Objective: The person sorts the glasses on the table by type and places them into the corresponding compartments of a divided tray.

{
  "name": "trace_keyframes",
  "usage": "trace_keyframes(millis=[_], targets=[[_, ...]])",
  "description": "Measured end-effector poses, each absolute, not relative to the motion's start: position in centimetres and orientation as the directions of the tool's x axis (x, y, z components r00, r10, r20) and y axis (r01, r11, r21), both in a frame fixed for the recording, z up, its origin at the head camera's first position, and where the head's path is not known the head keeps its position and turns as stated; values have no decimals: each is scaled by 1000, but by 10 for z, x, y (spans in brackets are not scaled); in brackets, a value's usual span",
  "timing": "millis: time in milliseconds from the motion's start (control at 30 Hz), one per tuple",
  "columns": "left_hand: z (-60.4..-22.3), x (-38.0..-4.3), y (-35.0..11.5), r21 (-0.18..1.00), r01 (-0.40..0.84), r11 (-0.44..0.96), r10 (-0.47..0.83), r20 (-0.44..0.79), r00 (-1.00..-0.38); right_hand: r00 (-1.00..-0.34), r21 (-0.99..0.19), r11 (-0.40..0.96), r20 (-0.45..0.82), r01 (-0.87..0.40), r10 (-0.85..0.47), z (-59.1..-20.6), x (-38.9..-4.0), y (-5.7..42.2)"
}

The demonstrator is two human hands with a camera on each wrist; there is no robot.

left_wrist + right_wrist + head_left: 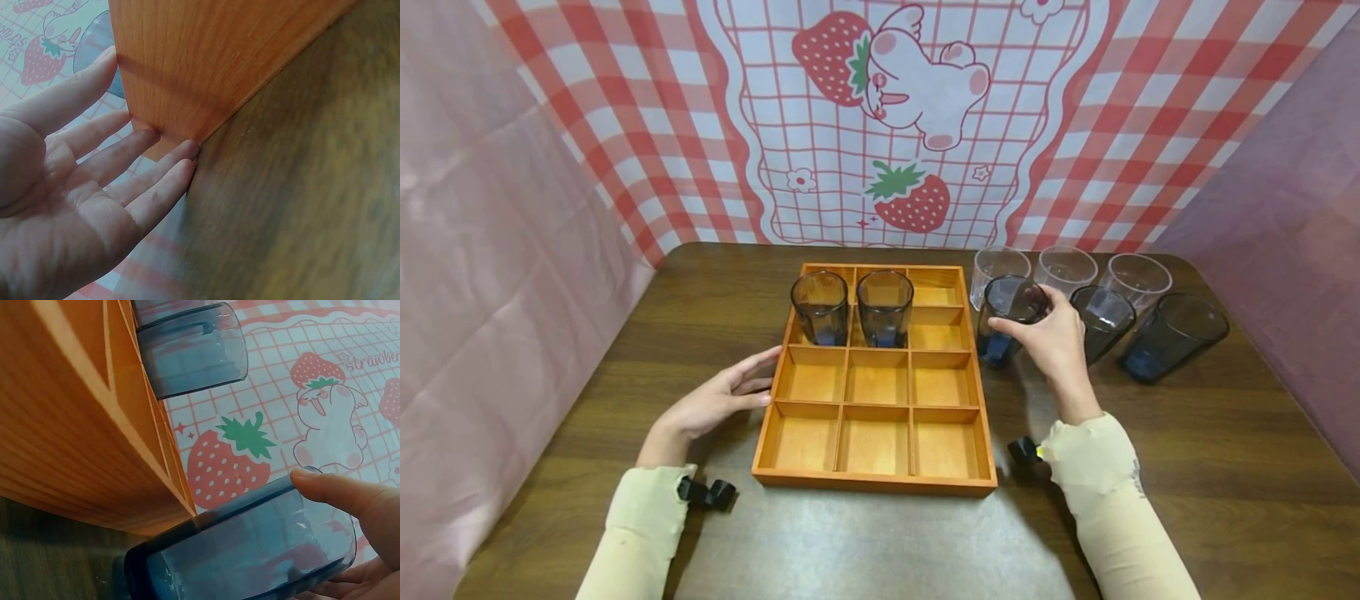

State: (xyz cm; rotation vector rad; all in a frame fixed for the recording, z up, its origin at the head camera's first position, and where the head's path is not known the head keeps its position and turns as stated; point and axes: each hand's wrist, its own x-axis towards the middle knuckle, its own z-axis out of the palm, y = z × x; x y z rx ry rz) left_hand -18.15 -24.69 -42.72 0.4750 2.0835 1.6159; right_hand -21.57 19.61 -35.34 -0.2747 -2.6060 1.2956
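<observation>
A wooden tray [880, 481] divided into several compartments lies on the table. My left hand [722, 396] touches its left side wall with fingers extended, and the left wrist view shows the fingertips against the wood [181, 69]. Just right of the tray, my right hand [1052, 337] grips a dark blue-grey tumbler [1000, 321] near its rim, thumb on the near side. The right wrist view shows this tumbler [244, 550] beside the tray wall; whether its base touches the table I cannot tell. Two similar tumblers, left [822, 308] and middle [885, 308], stand upright toward the tray's back.
Right of my right hand are two more dark tumblers, one nearer [1101, 321] and one farther right [1172, 337]. Behind them stand three clear tumblers, left [988, 265], middle [1066, 265] and right [1138, 279]. A strawberry-print cloth [880, 192] hangs beyond the table's back edge.
</observation>
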Motion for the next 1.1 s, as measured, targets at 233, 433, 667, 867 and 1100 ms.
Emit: trace_keyframes(millis=[233,433,667,867,1100], targets=[[-426,-180,-247,966,-16,258,524,-153,-838,-942,-832,550,131,64,308,-348,-214,195],[-425,-180,-247,967,-13,256,524,-150,-838,-922,-867,494,147,54,358,-346,-212,194],[-425,-180,-246,967,-14,253,526,-149,-838,-901,-906,423,179,6,396,-345,-211,191],[-426,-181,-246,966,-15,257,525,-153,-837,-880,-932,351,239,-89,410,-346,-212,187],[-426,-182,-247,968,-15,251,529,-150,-835,-885,-945,271,279,-184,372,-349,-211,179]])
